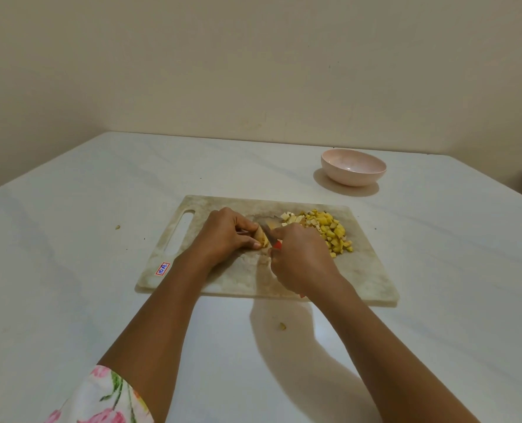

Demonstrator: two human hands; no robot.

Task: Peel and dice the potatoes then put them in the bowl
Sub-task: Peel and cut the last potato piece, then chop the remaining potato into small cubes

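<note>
The left hand pinches a potato piece; the right hand grips the knife. With fingertips so near the blade, a slip could likely nick them.

Pink bowl, yellow potato dice, floral sleeve.
</note>
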